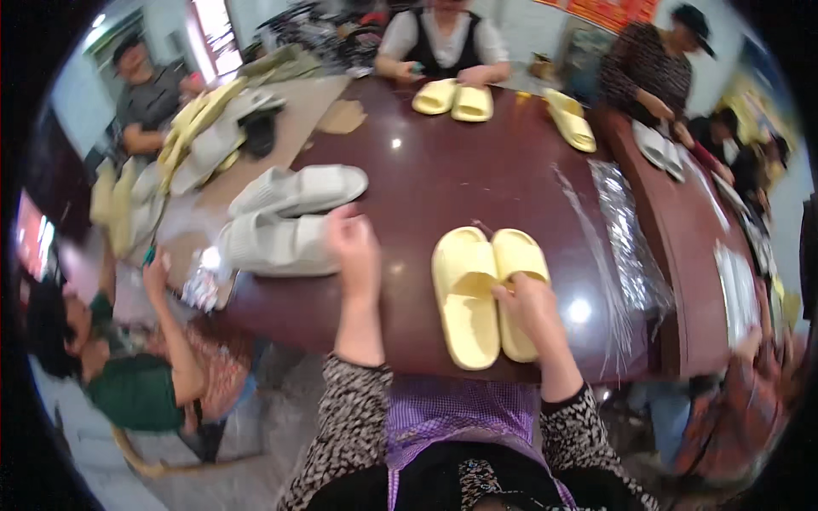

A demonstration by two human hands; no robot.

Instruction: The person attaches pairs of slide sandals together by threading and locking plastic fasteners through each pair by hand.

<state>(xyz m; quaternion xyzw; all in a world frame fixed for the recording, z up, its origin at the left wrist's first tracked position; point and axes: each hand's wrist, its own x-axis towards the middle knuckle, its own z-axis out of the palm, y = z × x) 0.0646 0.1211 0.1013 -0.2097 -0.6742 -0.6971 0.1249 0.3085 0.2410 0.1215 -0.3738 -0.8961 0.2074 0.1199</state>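
Note:
A pair of yellow slide slippers (466, 328) lies side by side in front of me, toes pointing away. My right hand (532, 311) is closed on the right slipper, its fingers at the strap's opening and the thumb toward the left slipper. My left hand (354, 243) is over the toe end of a grey slipper (285, 244), its fingers curled together and slightly blurred. Whether something small is pinched in them, I cannot make out. A second grey slipper (328, 187) lies just beyond, both with ribbed straps.
Clear plastic bags (626, 238) and thin strands (596, 264) lie right on the dark red table (443, 170). More yellow slippers (453, 100) are before a co-worker across. A slipper pile (204, 145) covers the left end. Co-workers sit on both sides, one in green (136, 392).

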